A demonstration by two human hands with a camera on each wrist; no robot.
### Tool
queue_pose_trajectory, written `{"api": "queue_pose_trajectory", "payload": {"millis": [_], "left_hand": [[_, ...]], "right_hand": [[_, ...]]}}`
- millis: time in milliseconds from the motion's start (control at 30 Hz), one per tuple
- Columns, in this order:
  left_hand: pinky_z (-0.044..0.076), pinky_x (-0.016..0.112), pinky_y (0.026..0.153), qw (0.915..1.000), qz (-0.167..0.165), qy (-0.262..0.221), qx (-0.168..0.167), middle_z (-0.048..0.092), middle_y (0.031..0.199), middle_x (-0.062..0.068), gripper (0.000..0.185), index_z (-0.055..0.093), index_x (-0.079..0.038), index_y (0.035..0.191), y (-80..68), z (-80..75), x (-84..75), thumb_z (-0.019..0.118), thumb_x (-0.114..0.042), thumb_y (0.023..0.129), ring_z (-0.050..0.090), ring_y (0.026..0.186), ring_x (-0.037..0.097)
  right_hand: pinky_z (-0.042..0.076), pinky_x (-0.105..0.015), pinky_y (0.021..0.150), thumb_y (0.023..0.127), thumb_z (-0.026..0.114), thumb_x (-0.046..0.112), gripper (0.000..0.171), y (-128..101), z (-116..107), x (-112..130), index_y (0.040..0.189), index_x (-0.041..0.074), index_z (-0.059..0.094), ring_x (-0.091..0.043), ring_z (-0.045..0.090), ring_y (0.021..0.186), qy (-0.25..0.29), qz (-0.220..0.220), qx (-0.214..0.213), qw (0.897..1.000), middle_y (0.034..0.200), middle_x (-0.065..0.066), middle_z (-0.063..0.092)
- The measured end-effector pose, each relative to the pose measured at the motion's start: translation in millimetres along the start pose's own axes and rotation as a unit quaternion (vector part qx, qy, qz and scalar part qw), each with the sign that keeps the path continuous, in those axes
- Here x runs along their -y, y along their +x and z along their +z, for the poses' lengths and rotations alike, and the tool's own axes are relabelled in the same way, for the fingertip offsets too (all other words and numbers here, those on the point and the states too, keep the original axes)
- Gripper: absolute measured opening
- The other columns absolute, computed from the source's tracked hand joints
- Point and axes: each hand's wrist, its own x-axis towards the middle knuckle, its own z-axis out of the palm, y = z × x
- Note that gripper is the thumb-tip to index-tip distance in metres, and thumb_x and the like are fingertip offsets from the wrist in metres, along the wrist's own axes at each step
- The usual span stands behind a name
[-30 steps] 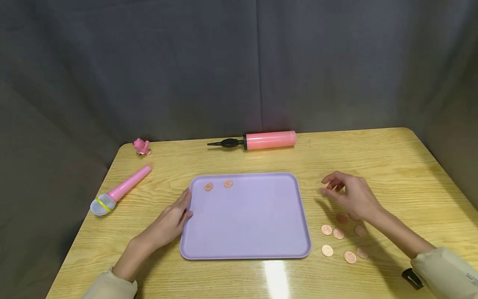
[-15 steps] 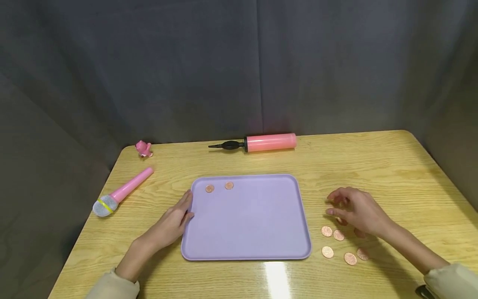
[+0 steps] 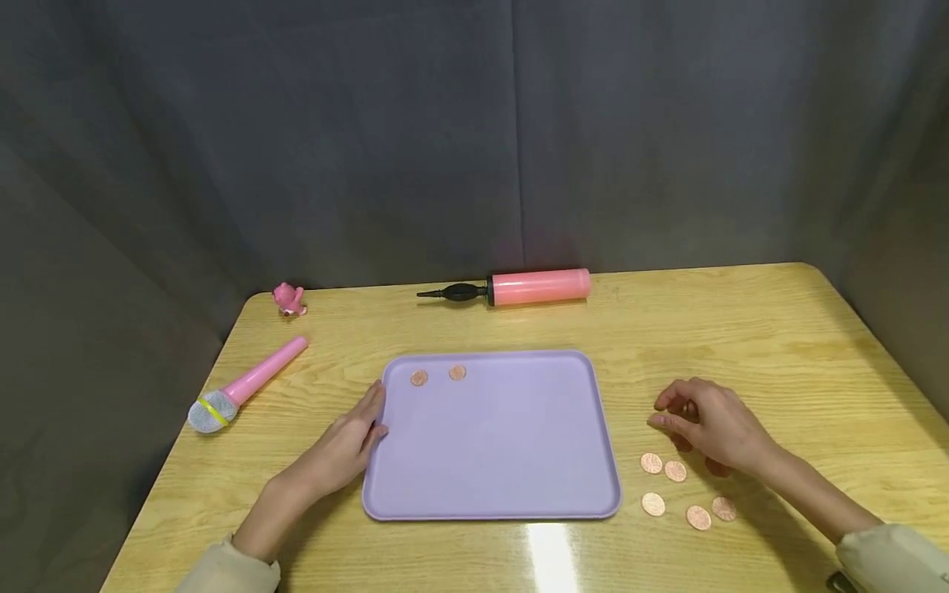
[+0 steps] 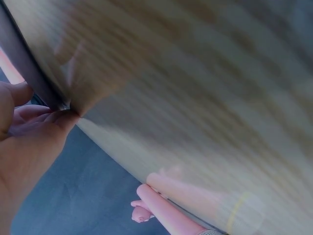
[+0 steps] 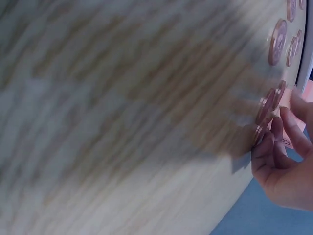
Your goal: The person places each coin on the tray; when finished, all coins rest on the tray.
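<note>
My left hand (image 3: 337, 453) rests against the left edge of a lilac tray (image 3: 493, 445), fingers extended along the side and thumb at the rim. Two copper-coloured coins, the left coin (image 3: 419, 378) and the right coin (image 3: 457, 373), lie inside the tray near its far left corner. Right of the tray, my right hand (image 3: 719, 424) is low over more coins, its fingers bent and thumb apart from the index finger. In the right wrist view, its fingertips are close beside a coin (image 5: 265, 105) on the table; whether they touch one is unclear. Several coins, including one (image 3: 653, 504), lie nearer the front.
A pink hand pump (image 3: 539, 287) with a black nozzle lies along the table's back edge. At the left are a pink toy microphone (image 3: 255, 377) and a small pink figurine (image 3: 289, 299). Dark curtains (image 3: 371, 140) stand behind the wooden table (image 3: 801, 354).
My right hand has come down and slightly right onto the coins, covering some of them. The left hand stays at the tray's edge. The whole head view has shifted slightly.
</note>
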Motion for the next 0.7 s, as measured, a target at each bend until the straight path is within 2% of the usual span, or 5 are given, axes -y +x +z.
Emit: {"api": "queue_pose_trajectory", "payload": {"millis": [167, 267, 567, 700], "left_hand": [[0.030, 0.050, 0.111, 0.9999, -0.006, 0.000, 0.009, 0.025, 0.150, 0.034, 0.055, 0.029, 0.018, 0.143, 0.8, -0.6, 0.1, 0.053, -0.004, 0.099, 0.029, 0.139, 0.041], [0.029, 0.049, 0.112, 0.9998, -0.011, -0.003, 0.015, 0.024, 0.151, 0.033, 0.055, 0.028, 0.018, 0.143, 1.1, -1.0, -0.4, 0.052, -0.005, 0.100, 0.028, 0.140, 0.040], [0.030, 0.049, 0.111, 0.9997, -0.014, -0.005, 0.017, 0.024, 0.151, 0.033, 0.054, 0.028, 0.018, 0.143, 1.0, -1.4, 0.3, 0.052, -0.004, 0.100, 0.027, 0.140, 0.039], [0.030, 0.049, 0.111, 0.9998, -0.012, -0.001, 0.015, 0.025, 0.151, 0.034, 0.054, 0.029, 0.018, 0.143, 1.0, -1.5, 0.2, 0.052, -0.004, 0.099, 0.028, 0.139, 0.040]], "right_hand": [[0.046, -0.025, 0.058, 0.082, 0.079, 0.035, 0.025, 3.2, 4.0, 0.6, 0.091, 0.015, 0.067, -0.004, 0.050, 0.061, -0.019, -0.010, -0.013, 1.000, 0.071, 0.012, 0.057], [0.043, -0.024, 0.055, 0.082, 0.079, 0.031, 0.022, 5.4, 5.4, 2.1, 0.090, 0.015, 0.066, -0.006, 0.047, 0.064, -0.027, -0.015, -0.007, 1.000, 0.074, 0.010, 0.055], [0.044, -0.024, 0.055, 0.084, 0.078, 0.020, 0.013, 9.3, 6.8, 3.3, 0.089, 0.015, 0.066, -0.005, 0.049, 0.064, -0.027, -0.024, 0.001, 0.999, 0.075, 0.011, 0.058], [0.043, -0.022, 0.055, 0.084, 0.078, 0.026, 0.014, 9.3, 8.6, 4.2, 0.088, 0.018, 0.067, -0.006, 0.048, 0.065, -0.024, -0.043, -0.004, 0.999, 0.075, 0.014, 0.057]]}}
